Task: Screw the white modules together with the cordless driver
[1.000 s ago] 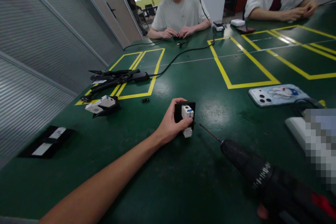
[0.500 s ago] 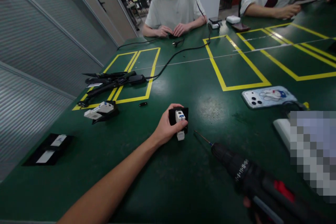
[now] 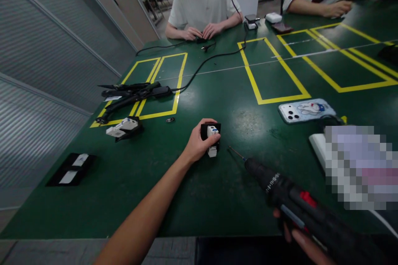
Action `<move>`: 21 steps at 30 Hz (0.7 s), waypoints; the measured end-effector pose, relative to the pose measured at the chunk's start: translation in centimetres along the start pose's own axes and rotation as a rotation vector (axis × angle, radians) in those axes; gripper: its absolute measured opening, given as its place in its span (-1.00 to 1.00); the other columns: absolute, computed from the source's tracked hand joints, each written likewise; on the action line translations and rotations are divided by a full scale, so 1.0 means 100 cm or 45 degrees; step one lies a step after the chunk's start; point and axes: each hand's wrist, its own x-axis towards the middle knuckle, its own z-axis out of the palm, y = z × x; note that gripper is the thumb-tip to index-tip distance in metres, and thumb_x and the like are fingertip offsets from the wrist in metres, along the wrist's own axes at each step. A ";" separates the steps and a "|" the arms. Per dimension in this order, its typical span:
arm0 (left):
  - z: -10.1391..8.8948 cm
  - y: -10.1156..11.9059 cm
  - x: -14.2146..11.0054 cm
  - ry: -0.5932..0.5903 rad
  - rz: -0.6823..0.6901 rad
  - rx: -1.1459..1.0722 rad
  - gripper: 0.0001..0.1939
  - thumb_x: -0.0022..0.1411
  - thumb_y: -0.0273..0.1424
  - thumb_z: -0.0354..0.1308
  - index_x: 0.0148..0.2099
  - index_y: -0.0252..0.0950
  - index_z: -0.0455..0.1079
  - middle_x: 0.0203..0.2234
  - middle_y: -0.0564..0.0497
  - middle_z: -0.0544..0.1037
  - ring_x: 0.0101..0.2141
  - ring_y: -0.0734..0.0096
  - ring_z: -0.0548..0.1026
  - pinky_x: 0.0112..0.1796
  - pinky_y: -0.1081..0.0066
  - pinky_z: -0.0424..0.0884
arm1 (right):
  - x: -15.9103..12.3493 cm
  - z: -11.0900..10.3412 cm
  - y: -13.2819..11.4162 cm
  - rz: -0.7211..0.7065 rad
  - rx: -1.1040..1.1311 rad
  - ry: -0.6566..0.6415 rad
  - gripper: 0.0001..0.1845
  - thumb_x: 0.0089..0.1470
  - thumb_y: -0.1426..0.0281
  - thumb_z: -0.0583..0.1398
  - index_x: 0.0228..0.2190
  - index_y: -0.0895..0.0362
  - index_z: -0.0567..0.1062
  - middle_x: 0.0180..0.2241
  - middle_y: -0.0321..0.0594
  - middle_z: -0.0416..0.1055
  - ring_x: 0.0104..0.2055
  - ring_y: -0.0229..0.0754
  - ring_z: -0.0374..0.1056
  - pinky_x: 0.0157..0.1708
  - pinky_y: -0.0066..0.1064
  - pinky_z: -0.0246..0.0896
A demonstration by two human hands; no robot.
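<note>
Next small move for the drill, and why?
Probably ease the drill leftward, bringing its bit toward the white block: the right hand grips the drill, the left hand holds the block with a black plate, and a gap shows between bit and block.

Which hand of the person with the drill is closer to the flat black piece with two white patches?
Left. The left hand, holding a white-and-black part, is to the right of the black piece. The right hand, gripping the drill, is much farther right.
</note>
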 end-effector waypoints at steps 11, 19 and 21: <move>0.014 -0.006 -0.010 0.075 -0.027 -0.354 -0.59 0.19 -0.24 0.06 0.07 -0.23 0.20 -0.26 0.02 0.34 -0.31 0.41 0.36 -0.29 0.45 0.36 | -0.006 -0.010 0.015 0.002 -0.009 -0.251 -0.73 0.30 0.26 0.12 0.00 0.03 0.36 -0.15 -0.31 0.30 -0.13 -0.31 0.30 -0.07 -0.76 0.21; 0.009 -0.007 -0.004 0.045 -0.040 -0.261 -0.57 0.22 -0.25 0.08 0.12 -0.25 0.27 -0.20 -0.04 0.43 -0.22 0.32 0.41 -0.17 0.36 0.35 | -0.011 -0.002 0.027 0.038 0.152 -0.150 -0.58 0.28 0.15 0.17 0.04 0.15 0.38 -0.07 -0.13 0.29 -0.04 -0.14 0.28 0.01 -0.54 0.26; 0.007 -0.008 -0.004 0.066 -0.033 -0.230 -0.53 0.21 -0.25 0.11 0.14 -0.26 0.26 -0.16 -0.05 0.44 -0.18 0.29 0.42 -0.12 0.33 0.34 | -0.011 -0.001 0.031 0.026 0.119 -0.143 -0.59 0.25 0.14 0.19 -0.02 0.17 0.43 -0.10 -0.09 0.29 -0.06 -0.09 0.29 0.01 -0.45 0.28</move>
